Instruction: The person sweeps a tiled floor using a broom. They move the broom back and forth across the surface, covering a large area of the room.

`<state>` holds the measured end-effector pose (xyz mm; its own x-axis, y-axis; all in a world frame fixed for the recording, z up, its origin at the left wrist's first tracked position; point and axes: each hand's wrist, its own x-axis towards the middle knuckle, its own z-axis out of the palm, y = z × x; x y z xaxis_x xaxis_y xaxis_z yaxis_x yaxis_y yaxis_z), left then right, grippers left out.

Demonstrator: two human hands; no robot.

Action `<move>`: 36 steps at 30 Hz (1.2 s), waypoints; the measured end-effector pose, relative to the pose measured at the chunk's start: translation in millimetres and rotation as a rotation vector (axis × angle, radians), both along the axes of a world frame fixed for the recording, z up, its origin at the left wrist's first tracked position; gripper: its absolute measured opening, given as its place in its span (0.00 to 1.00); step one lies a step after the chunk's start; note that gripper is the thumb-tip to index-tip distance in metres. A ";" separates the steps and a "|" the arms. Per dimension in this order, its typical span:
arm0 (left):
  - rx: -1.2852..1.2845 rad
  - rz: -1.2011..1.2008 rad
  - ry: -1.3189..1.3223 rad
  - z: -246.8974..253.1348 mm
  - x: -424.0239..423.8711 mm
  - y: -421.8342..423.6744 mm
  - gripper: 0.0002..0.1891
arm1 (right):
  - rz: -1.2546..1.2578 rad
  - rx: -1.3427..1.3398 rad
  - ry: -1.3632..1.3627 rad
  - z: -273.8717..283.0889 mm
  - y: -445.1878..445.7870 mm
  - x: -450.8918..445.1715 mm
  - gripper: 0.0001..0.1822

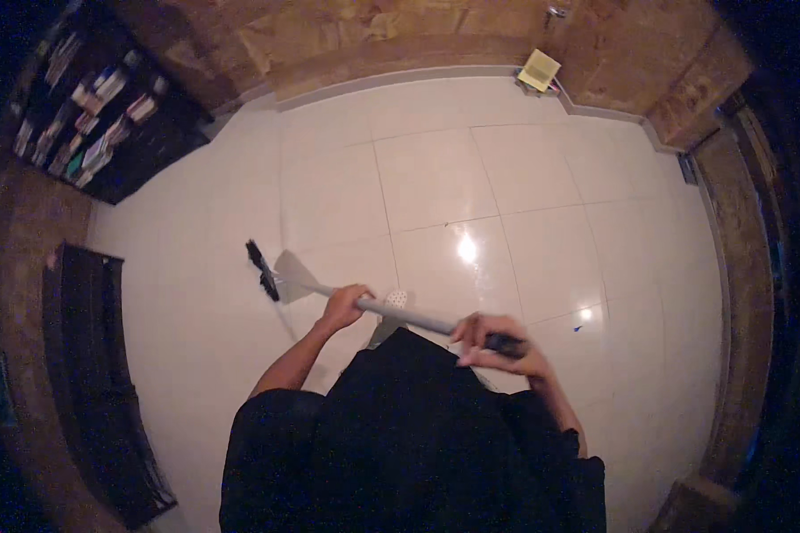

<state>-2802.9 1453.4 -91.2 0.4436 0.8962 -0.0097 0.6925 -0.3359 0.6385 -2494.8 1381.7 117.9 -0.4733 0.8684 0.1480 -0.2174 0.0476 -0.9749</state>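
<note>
A broom with a long grey handle (410, 318) lies slantwise across the front of my body. Its black bristle head (263, 270) is at the left, over the pale tiled floor. My left hand (347, 307) is closed round the middle of the handle. Near the dark upper end, my right hand (497, 343) grips the handle, somewhat blurred. A grey flat shape, possibly a shadow, shows beside the bristles. Below the handle a light, dotted shoe tip (396, 298) shows at my feet.
A dark bookshelf with books (100, 126) stands at the upper left, and a low dark wooden cabinet (93, 373) at the left. A yellow-topped stack (539, 70) sits by the far wall. One small blue bit (577, 328) lies on the floor (440, 166) at the right.
</note>
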 end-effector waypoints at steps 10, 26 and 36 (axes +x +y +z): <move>-0.137 -0.655 -0.358 3.3 108.6 84.9 0.14 | -0.377 0.256 -0.401 111.8 20.2 -23.4 0.16; -0.181 -1.091 -0.679 73.8 219.7 -5.2 0.05 | -0.861 0.323 -0.898 172.8 -90.1 -144.9 0.19; -0.284 -1.272 -0.512 19.9 136.5 -70.7 0.12 | -1.365 -0.091 -0.821 95.6 -179.6 -270.3 0.16</move>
